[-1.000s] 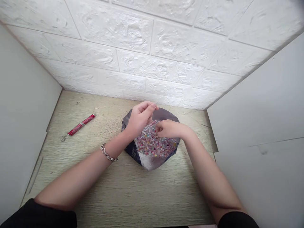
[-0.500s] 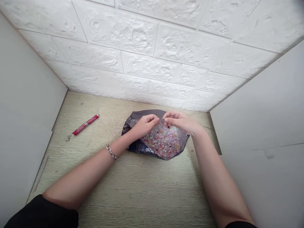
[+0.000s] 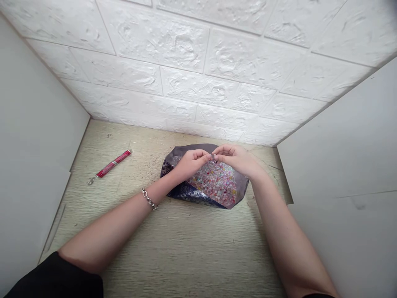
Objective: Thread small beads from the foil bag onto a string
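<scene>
Far to the left of the fingers, a red stick-shaped item (image 3: pixel 113 164) lies on the table (image 3: pixel 149 256); a chain bracelet (image 3: pixel 149 200) circles the left wrist. The left hand (image 3: pixel 192 161) has thumb and forefinger drawn close; whether they clamp anything cannot be told. Beneath the fingers, the open bag (image 3: pixel 186 194) appears soft and light, best held by its rim. Its beads (image 3: pixel 214 184) are probably light, hard and prone to rolling, best pinched singly between fingertips. The right hand's (image 3: pixel 237 160) fingertips nearly meet the left's; their grip is likewise unclear.
</scene>
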`<action>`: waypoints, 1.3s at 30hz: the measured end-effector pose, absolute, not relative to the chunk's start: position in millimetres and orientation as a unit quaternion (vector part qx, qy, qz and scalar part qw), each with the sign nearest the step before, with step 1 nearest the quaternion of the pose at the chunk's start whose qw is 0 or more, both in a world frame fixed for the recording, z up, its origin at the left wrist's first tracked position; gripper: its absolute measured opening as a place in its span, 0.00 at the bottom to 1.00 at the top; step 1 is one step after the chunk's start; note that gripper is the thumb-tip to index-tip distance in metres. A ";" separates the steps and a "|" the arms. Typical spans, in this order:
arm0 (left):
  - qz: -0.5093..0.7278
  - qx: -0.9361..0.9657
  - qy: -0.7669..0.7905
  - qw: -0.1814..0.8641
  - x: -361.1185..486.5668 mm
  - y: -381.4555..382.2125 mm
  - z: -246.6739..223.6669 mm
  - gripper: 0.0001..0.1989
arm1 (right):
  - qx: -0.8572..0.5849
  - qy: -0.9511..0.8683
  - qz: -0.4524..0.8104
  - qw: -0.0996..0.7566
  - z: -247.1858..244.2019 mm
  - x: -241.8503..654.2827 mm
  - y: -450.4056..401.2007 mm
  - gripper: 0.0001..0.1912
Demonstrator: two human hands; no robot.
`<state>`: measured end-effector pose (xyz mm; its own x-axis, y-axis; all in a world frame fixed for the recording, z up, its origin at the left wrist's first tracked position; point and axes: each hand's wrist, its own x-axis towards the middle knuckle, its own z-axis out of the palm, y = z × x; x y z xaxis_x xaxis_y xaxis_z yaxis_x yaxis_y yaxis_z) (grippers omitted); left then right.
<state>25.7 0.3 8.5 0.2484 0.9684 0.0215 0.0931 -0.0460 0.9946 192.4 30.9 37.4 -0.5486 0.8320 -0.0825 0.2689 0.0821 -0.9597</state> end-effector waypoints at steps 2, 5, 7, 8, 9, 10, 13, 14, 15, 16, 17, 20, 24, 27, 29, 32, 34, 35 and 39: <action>0.418 0.596 0.444 0.523 26.1 1.2 7.3 0.13 | -0.396 -0.686 0.554 0.255 36.5 192.2 31.0 0.05; 0.418 0.601 0.437 0.522 26.4 2.2 6.1 0.13 | -0.392 -0.674 0.570 0.259 35.6 191.2 31.0 0.07; 0.418 0.603 0.436 0.521 26.3 2.5 5.7 0.13 | -0.390 -0.669 0.576 0.262 35.2 190.7 31.1 0.07; 0.418 0.603 0.436 0.520 26.2 2.5 5.6 0.13 | -0.390 -0.668 0.577 0.263 35.1 190.6 31.1 0.08; 0.419 0.604 0.437 0.519 26.1 2.4 5.6 0.13 | -0.391 -0.666 0.579 0.264 34.9 190.6 31.1 0.08; 0.419 0.604 0.437 0.518 26.0 2.4 5.6 0.13 | -0.391 -0.664 0.580 0.265 34.7 190.7 31.1 0.08; 0.420 0.605 0.439 0.515 25.8 2.0 5.7 0.13 | -0.390 -0.663 0.580 0.268 34.4 190.8 30.6 0.09; 0.420 0.605 0.439 0.514 25.9 1.9 5.8 0.13 | -0.390 -0.663 0.579 0.268 34.5 190.7 30.4 0.09; 0.420 0.606 0.439 0.514 26.0 1.7 5.9 0.13 | -0.391 -0.663 0.579 0.269 34.7 190.5 30.2 0.09; 0.420 0.606 0.439 0.513 26.1 1.6 6.0 0.13 | -0.391 -0.663 0.579 0.268 35.1 190.3 30.0 0.09; 0.420 0.606 0.439 0.513 26.2 1.5 6.1 0.13 | -0.391 -0.663 0.580 0.268 35.5 190.1 29.9 0.09; 0.420 0.607 0.439 0.513 26.5 1.2 6.5 0.13 | -0.395 -0.662 0.579 0.266 37.1 189.3 29.3 0.09; 0.419 0.606 0.441 0.512 26.7 1.2 6.7 0.13 | -0.395 -0.664 0.578 0.263 37.3 188.3 28.9 0.08; 0.417 0.606 0.442 0.514 26.6 1.0 7.2 0.14 | -0.392 -0.665 0.579 0.262 36.2 187.9 29.1 0.08; 0.417 0.604 0.445 0.514 26.5 0.7 7.8 0.14 | -0.391 -0.667 0.578 0.261 35.5 187.9 29.2 0.08; 0.415 0.599 0.450 0.516 26.4 0.1 9.0 0.14 | -0.392 -0.668 0.578 0.256 35.5 188.2 28.9 0.08; 0.413 0.597 0.453 0.518 26.4 -0.1 9.5 0.14 | -0.395 -0.668 0.577 0.253 36.2 188.3 28.5 0.08; 0.413 0.596 0.453 0.518 26.4 -0.1 9.6 0.14 | -0.396 -0.668 0.577 0.253 36.7 188.4 28.3 0.08; 0.417 0.593 0.454 0.517 26.6 0.0 9.5 0.14 | -0.400 -0.660 0.580 0.260 38.3 188.8 28.6 0.10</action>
<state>26.6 0.0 9.5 0.2393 0.9706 0.0247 0.1075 -0.0518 0.9929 188.8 28.6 38.3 -0.5456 0.8292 -0.1212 0.2267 0.0068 -0.9739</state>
